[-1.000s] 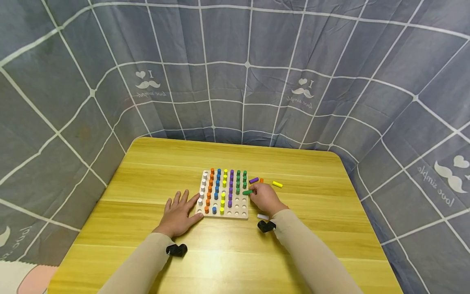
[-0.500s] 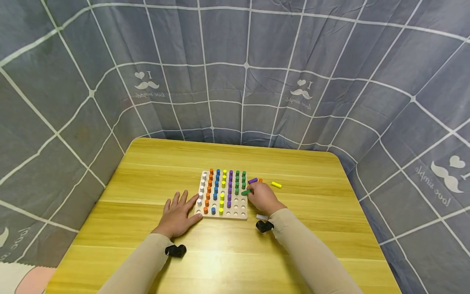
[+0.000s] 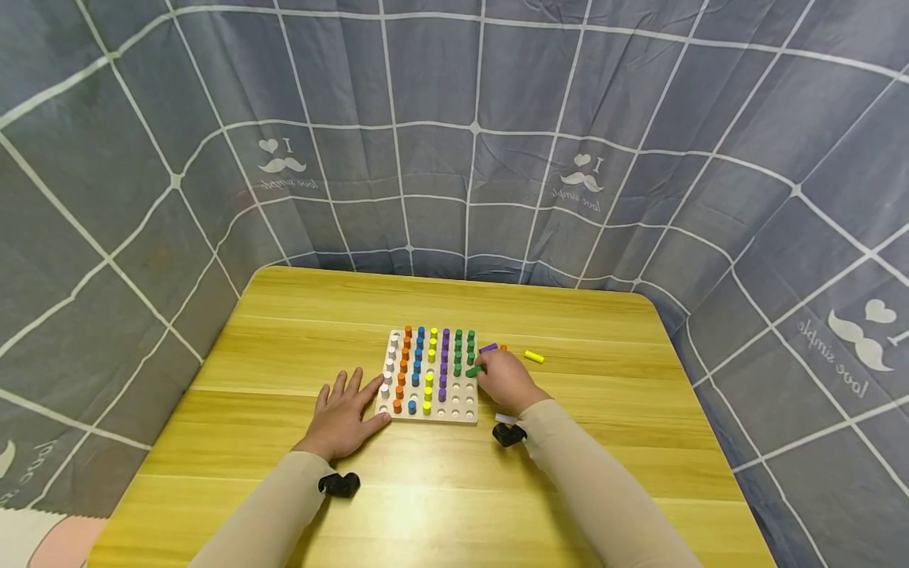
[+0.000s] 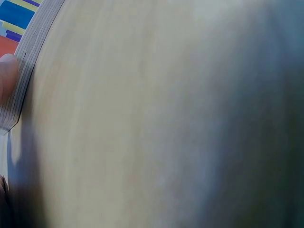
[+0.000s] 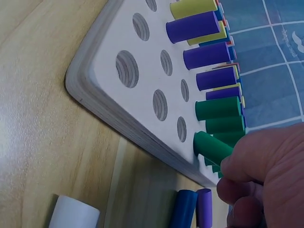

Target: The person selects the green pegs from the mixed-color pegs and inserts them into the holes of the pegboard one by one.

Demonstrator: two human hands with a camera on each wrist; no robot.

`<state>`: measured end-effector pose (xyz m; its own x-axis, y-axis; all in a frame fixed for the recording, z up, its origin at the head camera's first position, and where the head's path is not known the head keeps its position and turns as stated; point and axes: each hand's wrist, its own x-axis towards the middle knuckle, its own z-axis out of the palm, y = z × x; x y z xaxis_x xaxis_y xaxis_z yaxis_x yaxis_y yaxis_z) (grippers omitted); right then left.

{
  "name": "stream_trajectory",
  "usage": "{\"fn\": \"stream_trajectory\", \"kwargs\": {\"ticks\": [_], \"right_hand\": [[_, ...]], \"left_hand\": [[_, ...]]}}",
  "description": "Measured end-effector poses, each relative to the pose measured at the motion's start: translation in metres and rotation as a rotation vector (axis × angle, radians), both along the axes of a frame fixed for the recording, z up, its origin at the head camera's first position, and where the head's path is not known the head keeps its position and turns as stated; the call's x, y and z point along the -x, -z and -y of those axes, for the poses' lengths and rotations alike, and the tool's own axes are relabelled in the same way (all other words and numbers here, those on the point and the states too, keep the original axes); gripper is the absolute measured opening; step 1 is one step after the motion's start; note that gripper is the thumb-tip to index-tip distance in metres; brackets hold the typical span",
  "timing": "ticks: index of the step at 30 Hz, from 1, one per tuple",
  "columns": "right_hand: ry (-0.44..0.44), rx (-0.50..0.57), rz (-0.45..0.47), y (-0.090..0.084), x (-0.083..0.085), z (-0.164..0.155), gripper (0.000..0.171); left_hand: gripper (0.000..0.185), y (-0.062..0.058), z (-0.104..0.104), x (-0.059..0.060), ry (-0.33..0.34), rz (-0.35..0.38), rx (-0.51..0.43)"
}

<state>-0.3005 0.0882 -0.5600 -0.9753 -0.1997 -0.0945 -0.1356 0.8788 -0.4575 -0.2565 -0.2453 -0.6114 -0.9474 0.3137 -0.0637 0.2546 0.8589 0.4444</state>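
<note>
A wooden pegboard [image 3: 460, 415] holds columns of white, orange, blue, yellow, purple and green pegs. My right hand [image 3: 510, 381] pinches a green peg [image 5: 211, 148] between thumb and finger at the board's right edge. That peg leans toward the hand, its lower end at a hole in the outermost right column; whether it is inside the hole cannot be told. My left hand [image 3: 341, 418] lies with spread fingers at the board's left side, the thumb [image 4: 6, 76] against its near left corner. Several bare holes show at the board's near right.
Loose pegs lie right of the board: a purple peg [image 3: 488, 348], an orange peg [image 3: 503, 347], a yellow peg [image 3: 534, 356] and a white peg [image 3: 506, 419]. A blue peg [image 5: 184, 209] also lies there. Curtains [image 3: 440, 142] surround the wooden table [image 3: 426, 505].
My right hand has shifted slightly left, closer to the board, with the green peg still pinched. The left hand has kept its place.
</note>
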Motion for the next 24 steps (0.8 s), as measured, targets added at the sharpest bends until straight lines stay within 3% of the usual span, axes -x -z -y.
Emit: {"fn": "stream_trajectory", "kwargs": {"ticks": [11, 24], "right_hand": [[-0.017, -0.004, -0.013, -0.0011, 0.0028, 0.0025, 0.014], [0.004, -0.014, 0.057, -0.0046, 0.0063, 0.0016, 0.017]], "left_hand": [[0.08, 0.0013, 0.0022, 0.0009, -0.003, -0.003, 0.005], [0.081, 0.0004, 0.0017, 0.0008, -0.003, -0.005, 0.007]]}}
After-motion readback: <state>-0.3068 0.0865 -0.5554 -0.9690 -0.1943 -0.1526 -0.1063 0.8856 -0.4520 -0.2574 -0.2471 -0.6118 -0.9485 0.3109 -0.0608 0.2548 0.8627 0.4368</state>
